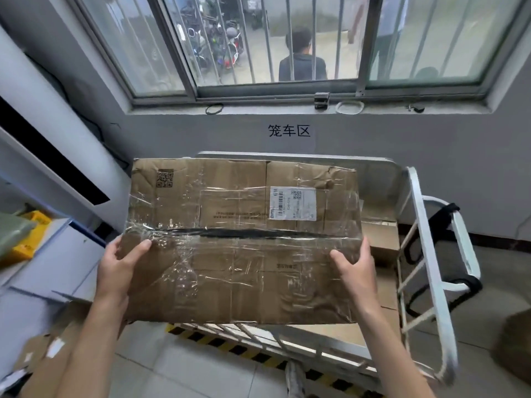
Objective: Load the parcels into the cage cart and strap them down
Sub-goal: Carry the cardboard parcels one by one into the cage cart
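Observation:
A large worn cardboard parcel point(241, 242), wrapped in clear tape and bearing a white shipping label, fills the middle of the view. My left hand point(122, 264) grips its left edge and my right hand point(355, 264) grips its right edge, holding it in the air above the white metal cage cart point(425, 234). Other cardboard boxes point(382, 237) lie inside the cart, mostly hidden by the held parcel. A black strap point(444, 211) hangs on the cart's right handle rail.
The cart stands against a grey wall under a barred window point(275, 44), with a person outside. Black-and-yellow floor tape point(218, 343) runs along the cart's near side. More cardboard point(37, 354) lies at lower left, a brown parcel point(517, 349) at right, white shelving point(43, 254) at left.

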Available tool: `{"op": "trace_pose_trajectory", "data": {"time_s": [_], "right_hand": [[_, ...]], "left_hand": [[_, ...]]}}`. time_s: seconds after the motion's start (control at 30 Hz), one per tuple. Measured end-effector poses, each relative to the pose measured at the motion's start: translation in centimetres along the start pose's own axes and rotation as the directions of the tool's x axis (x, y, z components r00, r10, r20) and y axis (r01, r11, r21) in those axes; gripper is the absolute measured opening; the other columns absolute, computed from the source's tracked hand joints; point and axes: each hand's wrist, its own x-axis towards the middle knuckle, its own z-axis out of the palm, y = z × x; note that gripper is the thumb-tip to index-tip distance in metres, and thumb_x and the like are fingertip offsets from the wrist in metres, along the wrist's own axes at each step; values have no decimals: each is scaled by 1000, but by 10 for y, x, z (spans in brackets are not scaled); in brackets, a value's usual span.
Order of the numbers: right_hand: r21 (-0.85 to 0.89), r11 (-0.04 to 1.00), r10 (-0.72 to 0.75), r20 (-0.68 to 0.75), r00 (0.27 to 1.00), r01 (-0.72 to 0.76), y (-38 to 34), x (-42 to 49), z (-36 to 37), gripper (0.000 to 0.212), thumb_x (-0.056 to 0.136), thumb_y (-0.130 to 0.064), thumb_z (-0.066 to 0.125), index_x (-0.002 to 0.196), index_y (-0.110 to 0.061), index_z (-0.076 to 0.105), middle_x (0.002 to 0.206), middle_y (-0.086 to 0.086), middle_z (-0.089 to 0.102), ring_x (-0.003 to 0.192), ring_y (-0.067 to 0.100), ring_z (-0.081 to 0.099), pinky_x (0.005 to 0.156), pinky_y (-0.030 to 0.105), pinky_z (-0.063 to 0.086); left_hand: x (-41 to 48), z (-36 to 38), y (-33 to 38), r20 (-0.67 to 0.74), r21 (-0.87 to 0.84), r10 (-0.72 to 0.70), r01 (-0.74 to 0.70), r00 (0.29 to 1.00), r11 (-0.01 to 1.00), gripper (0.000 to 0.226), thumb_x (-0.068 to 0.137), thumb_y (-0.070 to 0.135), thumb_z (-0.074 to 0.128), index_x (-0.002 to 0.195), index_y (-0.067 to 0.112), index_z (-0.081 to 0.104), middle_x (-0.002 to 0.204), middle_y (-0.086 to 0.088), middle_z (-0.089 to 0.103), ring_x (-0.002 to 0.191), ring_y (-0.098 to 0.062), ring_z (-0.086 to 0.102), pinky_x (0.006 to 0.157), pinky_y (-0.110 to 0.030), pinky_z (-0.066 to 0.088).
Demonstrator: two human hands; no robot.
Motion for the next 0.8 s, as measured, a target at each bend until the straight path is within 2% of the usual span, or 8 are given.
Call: {"op": "trace_pose_trajectory", "data": {"time_s": [0.1,0.27,0.33,0.4,0.47,0.53,0.63,0.8], "right_hand": [[-23,1000,19,-7,1000,-19,-14,29,54,81,86,-34,71,154,-24,28,144,8,51,129,27,52,109,49,42],[-98,992,83,-12,996,-84,-18,55,139,88,85,-38,71,157,-25,22,147,6,46,131,26,47,109,46,41],[-124,983,131,-18,991,-133,-10,67,172,91,86,-37,71,159,-24,18,150,7,42,134,27,45,110,45,39],[-150,973,171,-31,985,-174,-1,80,204,93,87,-36,71,160,-23,15,152,8,41,136,27,43,111,42,38],[-177,955,230,-54,972,-236,7,92,234,94,87,-36,71,160,-23,14,155,8,38,139,27,40,112,42,36],[-190,936,285,-86,955,-296,17,97,262,94,88,-36,71,160,-23,12,160,6,32,145,25,33,116,42,31],[-218,888,382,-139,914,-404,35,106,299,95,89,-38,71,160,-25,10,164,3,25,149,25,27,119,44,28],[-213,834,492,-133,860,-510,60,138,355,95,89,-39,71,161,-24,10,163,4,28,148,29,29,117,48,30]], "left_hand": [[57,-13,-7,-12,13,-25,25,1000,1000,50,77,37,82,123,28,65,112,8,74,95,-7,71,83,-32,53],[150,-26,-44,-31,42,-72,73,997,996,23,85,25,79,100,38,67,96,18,72,77,15,66,66,-15,52],[192,-26,-67,-20,73,-101,102,995,992,32,84,24,80,111,32,64,110,11,68,82,11,66,71,-13,53],[237,-19,-92,30,145,-137,131,990,981,59,83,29,81,136,24,55,133,3,60,110,-7,62,95,-28,50],[280,-12,-120,84,207,-195,175,977,963,76,82,32,81,148,21,45,147,-3,52,131,-22,51,111,-43,40],[318,1,-146,132,261,-233,193,963,946,79,83,30,81,151,18,40,153,-8,45,139,-25,43,113,-39,34],[364,20,-181,215,335,-338,256,916,907,78,85,22,80,151,15,40,152,-11,46,129,-21,46,103,-34,35],[420,32,-233,269,459,-516,363,813,811,79,83,15,81,150,12,39,143,-14,52,113,-26,54,99,-42,43]]}}
